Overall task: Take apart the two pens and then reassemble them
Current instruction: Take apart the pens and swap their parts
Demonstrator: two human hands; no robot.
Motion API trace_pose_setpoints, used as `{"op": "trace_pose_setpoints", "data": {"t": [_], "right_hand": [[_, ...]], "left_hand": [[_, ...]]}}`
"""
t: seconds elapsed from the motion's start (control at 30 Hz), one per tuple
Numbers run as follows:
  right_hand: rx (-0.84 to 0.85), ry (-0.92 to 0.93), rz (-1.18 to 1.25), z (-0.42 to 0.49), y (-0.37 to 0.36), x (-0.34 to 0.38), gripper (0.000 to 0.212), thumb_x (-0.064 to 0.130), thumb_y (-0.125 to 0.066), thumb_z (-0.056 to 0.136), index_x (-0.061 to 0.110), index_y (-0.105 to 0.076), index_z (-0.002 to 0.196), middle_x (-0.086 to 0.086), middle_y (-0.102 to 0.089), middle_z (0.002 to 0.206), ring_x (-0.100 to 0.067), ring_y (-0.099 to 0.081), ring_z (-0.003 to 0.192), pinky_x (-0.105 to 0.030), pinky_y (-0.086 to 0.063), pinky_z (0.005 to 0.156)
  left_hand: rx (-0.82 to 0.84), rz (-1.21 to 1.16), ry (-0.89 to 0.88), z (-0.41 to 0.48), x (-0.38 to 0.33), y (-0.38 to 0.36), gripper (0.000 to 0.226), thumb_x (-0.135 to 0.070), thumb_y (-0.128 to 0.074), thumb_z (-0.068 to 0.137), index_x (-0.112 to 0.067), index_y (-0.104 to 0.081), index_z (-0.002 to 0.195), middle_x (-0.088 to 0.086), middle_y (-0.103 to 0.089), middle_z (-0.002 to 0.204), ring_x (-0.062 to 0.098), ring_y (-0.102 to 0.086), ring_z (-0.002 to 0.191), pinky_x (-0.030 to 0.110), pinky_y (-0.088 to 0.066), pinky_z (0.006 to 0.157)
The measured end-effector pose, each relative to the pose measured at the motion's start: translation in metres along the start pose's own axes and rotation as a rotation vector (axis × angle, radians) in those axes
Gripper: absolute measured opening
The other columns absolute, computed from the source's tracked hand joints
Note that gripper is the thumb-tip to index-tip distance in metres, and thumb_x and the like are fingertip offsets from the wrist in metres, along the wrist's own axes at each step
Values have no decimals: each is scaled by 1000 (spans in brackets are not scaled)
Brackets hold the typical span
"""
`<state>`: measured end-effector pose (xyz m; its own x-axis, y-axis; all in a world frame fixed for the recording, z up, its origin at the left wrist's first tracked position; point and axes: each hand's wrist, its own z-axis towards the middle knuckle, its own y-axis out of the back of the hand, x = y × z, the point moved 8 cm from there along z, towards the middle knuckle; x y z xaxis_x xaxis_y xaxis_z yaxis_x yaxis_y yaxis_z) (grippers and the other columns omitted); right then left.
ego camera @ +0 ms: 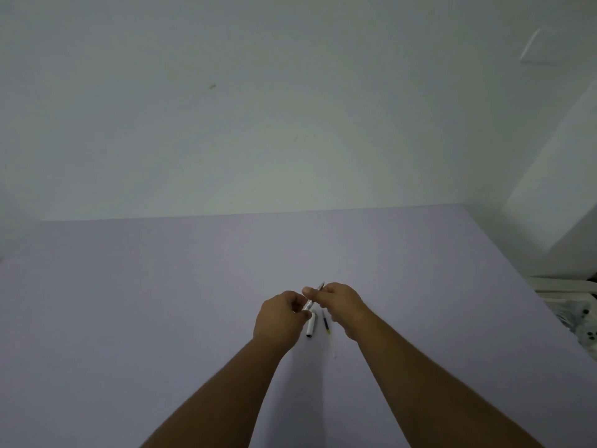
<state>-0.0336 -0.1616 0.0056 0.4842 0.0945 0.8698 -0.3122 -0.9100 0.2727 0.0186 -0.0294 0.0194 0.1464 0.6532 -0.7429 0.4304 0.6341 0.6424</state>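
Both hands hold one white pen a little above the pale purple table. My left hand pinches its lower end. My right hand grips its upper part, and the metal tip pokes out past the fingers. Below the hands, a white pen barrel with a dark end lies on the table. Beside it on the right lies a thin dark refill with a yellowish end. A faint clear piece rests nearer to me.
A white wall rises behind the table's far edge. At the right edge stands a white block, and below it lies crumpled white material with dark spots.
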Motion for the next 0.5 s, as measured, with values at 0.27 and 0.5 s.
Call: {"op": "trace_pose_setpoints", "data": {"t": [0.27, 0.5], "right_hand": [[-7, 7, -33, 4, -3, 2, 31, 46, -65, 79, 17, -59, 74, 2, -56, 75, -15, -52, 73, -30, -42, 69], [19, 24, -31, 3, -2, 3, 25, 47, -63, 81, 22, -63, 79, 3, -63, 87, -8, -54, 77, -25, -41, 66]], "left_hand": [[-9, 27, 10, 3, -1, 5, 20, -22, -68, 82, -18, -67, 101, -8, -62, 85, 8, -57, 76, 18, -42, 67], [-7, 23, 21, 3, -2, 6, 18, -22, -68, 81, -19, -67, 99, -9, -62, 84, 8, -58, 76, 17, -42, 64]]}}
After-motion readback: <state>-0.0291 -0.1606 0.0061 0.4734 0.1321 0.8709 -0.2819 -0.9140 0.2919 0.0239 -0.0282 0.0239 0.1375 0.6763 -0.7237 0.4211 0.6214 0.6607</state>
